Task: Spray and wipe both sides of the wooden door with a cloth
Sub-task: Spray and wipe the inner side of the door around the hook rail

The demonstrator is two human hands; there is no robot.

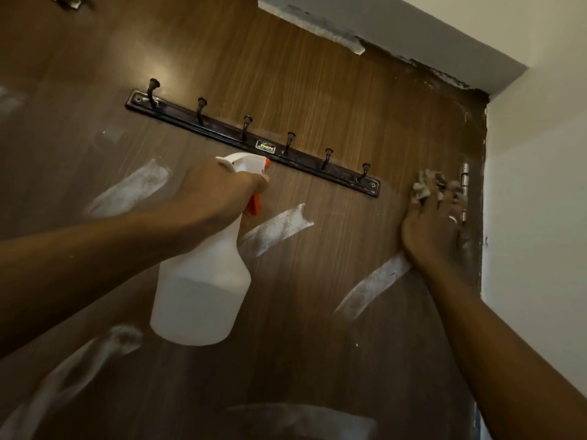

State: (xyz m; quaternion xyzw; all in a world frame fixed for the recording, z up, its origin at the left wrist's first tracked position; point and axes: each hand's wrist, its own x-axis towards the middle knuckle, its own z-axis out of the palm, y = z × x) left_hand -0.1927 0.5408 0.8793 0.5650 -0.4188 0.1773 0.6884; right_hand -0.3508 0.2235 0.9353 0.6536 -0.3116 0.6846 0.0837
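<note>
The wooden door point(317, 90) fills most of the view, its brown grain running up and down and its hinged edge on the right, where it meets a pale wall point(540, 185). The left hand point(219, 192) is closed around the neck of a white spray bottle point(203, 281), with a finger on the orange trigger. The bottle's long axis stands close to upright, leaning a little, with the base hanging down and the spray head at the top. Its orange-tipped nozzle points to the right and toward the door face, just below a dark hook rail point(254, 141) that slants down from left to right across the panel. Clear liquid fills roughly the lower half of the bottle. The right hand point(428, 230) lies flat against the door with its fingers stretched out and spread, pressing a crumpled cloth point(425, 185) onto the wood under the fingertips. The cloth sits just beside a metal hinge point(464, 185) at the door's right edge, below the rail's right end; the fingers there are blurred. Several whitish streaks point(276, 227) mark the door's surface between and below the two hands.
</note>
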